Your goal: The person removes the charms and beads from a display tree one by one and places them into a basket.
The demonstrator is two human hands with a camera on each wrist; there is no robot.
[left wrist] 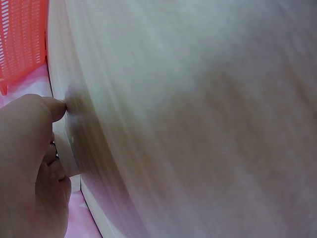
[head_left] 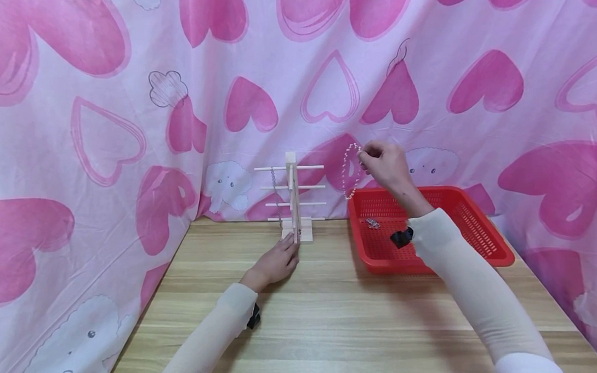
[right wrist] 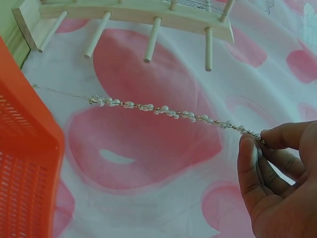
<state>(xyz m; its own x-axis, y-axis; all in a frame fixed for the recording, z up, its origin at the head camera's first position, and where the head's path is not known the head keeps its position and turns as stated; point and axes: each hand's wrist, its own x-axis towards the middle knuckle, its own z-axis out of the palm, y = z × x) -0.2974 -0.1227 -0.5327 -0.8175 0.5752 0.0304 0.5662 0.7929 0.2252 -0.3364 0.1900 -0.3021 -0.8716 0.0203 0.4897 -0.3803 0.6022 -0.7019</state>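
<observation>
Between thumb and fingertips my right hand (head_left: 387,162) pinches a pearl-beaded necklace (right wrist: 188,114). The necklace dangles as a long loop to the right of a wooden jewelry stand (head_left: 290,158), beside the red basket. In the right wrist view its clasp and thin extender chain point toward the stand's foot. Low down, my left hand (head_left: 277,261) holds the stand's base, its thumb (left wrist: 57,108) on one side and fingers on the other. A silver chain necklace (head_left: 275,190) hangs from the stand's top left peg.
On the table's right side is a red plastic basket (head_left: 360,255), with another silver chain (head_left: 373,223) lying inside. Pegs stick out both ways from the stand's upright. A pink heart-patterned curtain (head_left: 247,56) encloses the table (head_left: 333,328) behind and at the sides.
</observation>
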